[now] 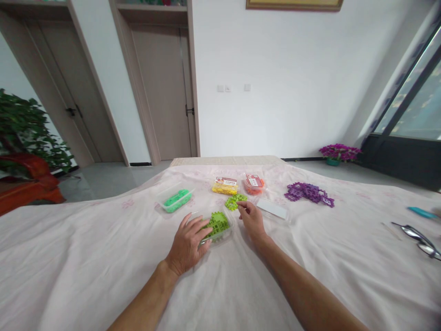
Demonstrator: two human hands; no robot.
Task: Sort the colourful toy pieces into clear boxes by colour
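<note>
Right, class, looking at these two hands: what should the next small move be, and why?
Probably the right hand should lift the lime-green cluster of plastic pieces: its thumb and fingers are at the cluster's edge, though whether they grip it is unclear. The left hand rests on the clear plastic tub, which holds similar lime-green pieces.

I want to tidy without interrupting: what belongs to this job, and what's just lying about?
Likely the job's:
lime-green plastic pieces at the right hand
clear tub under the left hand
probably mint-green pieces, yellow pieces, orange pieces, purple pieces

Seemingly just lying about:
eyeglasses
turquoise object, unclear what
</note>
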